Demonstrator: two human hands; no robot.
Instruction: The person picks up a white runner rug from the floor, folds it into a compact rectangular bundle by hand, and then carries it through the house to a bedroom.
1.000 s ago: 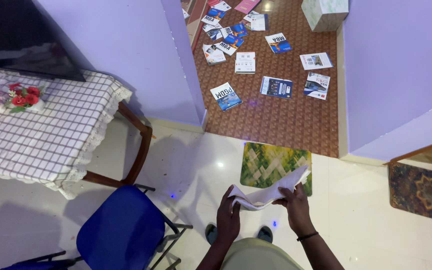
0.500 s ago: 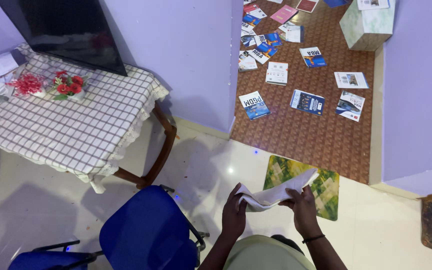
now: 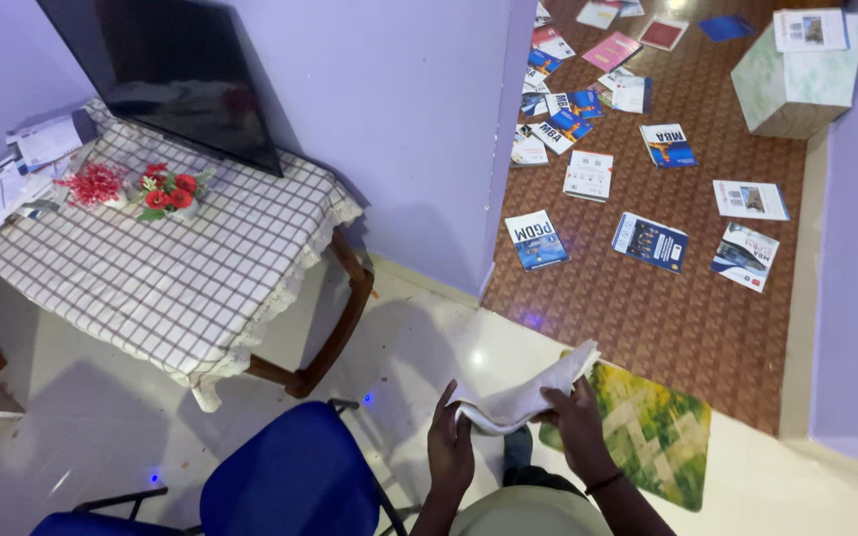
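Both hands grip one soft, limp white cloth (image 3: 526, 397) at waist height: the left hand (image 3: 449, 449) pinches its lower fold, the right hand (image 3: 578, 429) clasps the middle. It looks light and floppy, best held by its edges. One blue chair (image 3: 295, 481) stands below-left, one green patterned mat (image 3: 652, 432) just beyond

Lilac walls (image 3: 419, 119), glossy white floor (image 3: 101, 437), checked-cloth table (image 3: 151, 278), blue chair (image 3: 290, 486), perhaps brown carpet (image 3: 667, 318) beyond.

Whitish cloth (image 3: 523, 397); blue chair (image 3: 290, 486); perhaps green-yellow mat (image 3: 657, 432).
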